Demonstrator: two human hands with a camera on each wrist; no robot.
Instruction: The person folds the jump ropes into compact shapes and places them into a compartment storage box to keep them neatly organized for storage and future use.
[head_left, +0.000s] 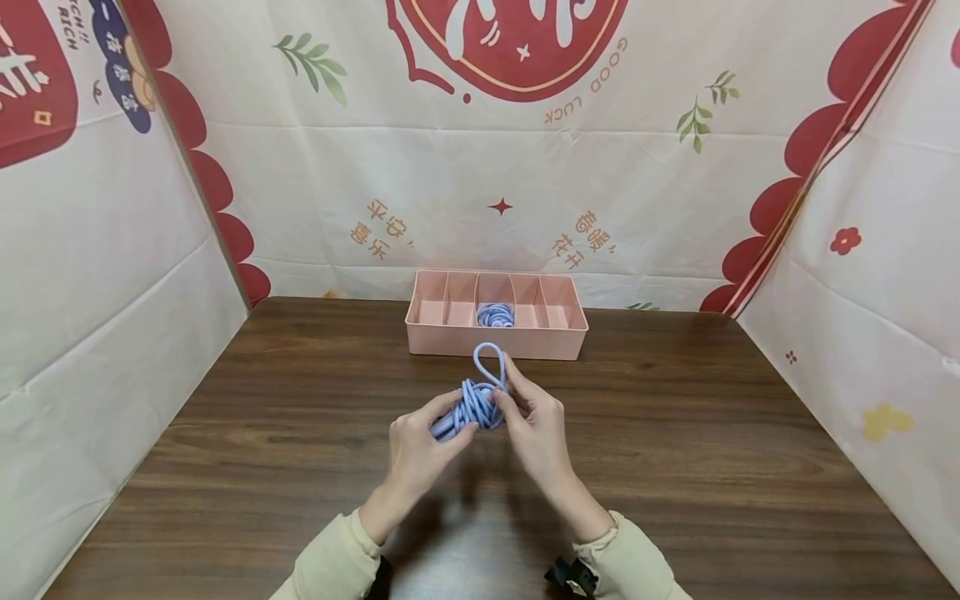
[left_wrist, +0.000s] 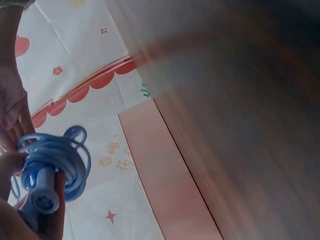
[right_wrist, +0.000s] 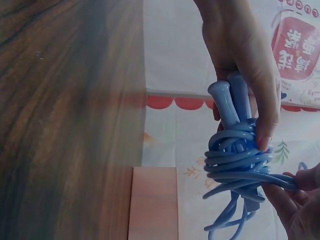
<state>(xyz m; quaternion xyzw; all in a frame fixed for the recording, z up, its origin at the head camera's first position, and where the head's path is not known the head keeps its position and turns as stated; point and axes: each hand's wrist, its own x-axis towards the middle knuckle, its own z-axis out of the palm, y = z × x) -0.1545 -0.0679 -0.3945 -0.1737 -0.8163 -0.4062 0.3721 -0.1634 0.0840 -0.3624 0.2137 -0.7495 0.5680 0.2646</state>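
A blue jump rope (head_left: 474, 406) is bundled up above the table, its cord wound several times around its two handles (right_wrist: 226, 104). My left hand (head_left: 417, 446) grips the bundle from the left, thumb and fingers around the handles, whose flared ends stick out beside it in the right wrist view. With thumb and fingers my right hand (head_left: 538, 429) pinches the cord at the bundle's right side. A loop of cord (head_left: 480, 350) stands up beyond the fingertips. In the left wrist view one flared handle end (left_wrist: 45, 199) faces the camera.
Behind the hands, a pink divided box (head_left: 495, 342) stands near the table's back edge. A coil of blue cord (head_left: 495, 316) lies in its middle compartment. White printed cloth (head_left: 495, 167) hangs behind and on both sides of the brown wooden table (head_left: 300, 417).
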